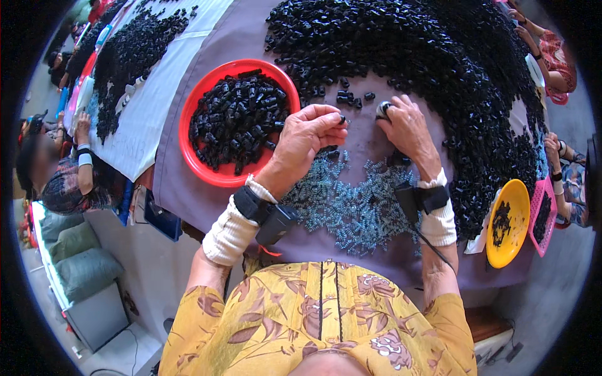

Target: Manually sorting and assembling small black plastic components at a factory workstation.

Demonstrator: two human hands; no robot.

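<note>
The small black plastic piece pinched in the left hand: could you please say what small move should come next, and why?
Probably bring the left hand across to the right hand. Its grip pinches a small black plastic piece, the right holds a similar piece, and a gap of purple cloth separates them.

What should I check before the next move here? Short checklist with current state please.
1. Left hand pinching a small black part: ok.
2. Right hand on a part at its fingertips: ok, but which kind cannot tell.
3. Pile of metal springs near both hands: ok.
4. Red bowl beside left hand, room left: ok.
5. Black parts heap close to right hand: ok.
6. Spring seated in the pinched part: cannot tell.
</note>
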